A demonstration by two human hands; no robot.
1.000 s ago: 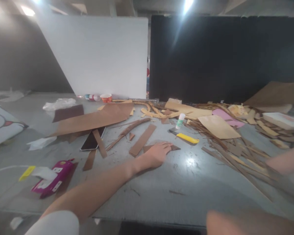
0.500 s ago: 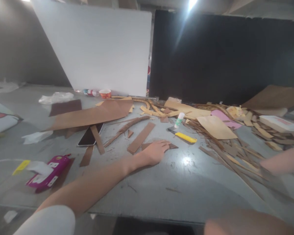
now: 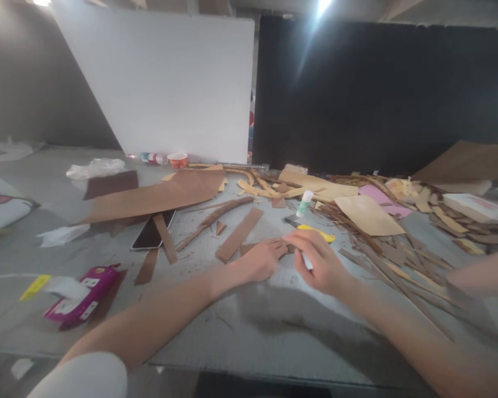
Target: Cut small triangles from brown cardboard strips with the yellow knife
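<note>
Brown paper [image 3: 246, 248]: under my left fingers, showing out on both sides of them; they hide the middle, so I cannot tell if it is one piece.
Long side: roughly left to right, passing beneath my left fingers toward my right fingertips.
Left hand [image 3: 265, 260]: fingers close together, bent low over the paper.
Right hand [image 3: 320, 264]: nearer the paper's right end; thumb and fingers curved with a narrow gap; whether they pinch it I cannot tell.
Knife [image 3: 329, 237]: just beyond my right fingers, partly behind them.
</note>
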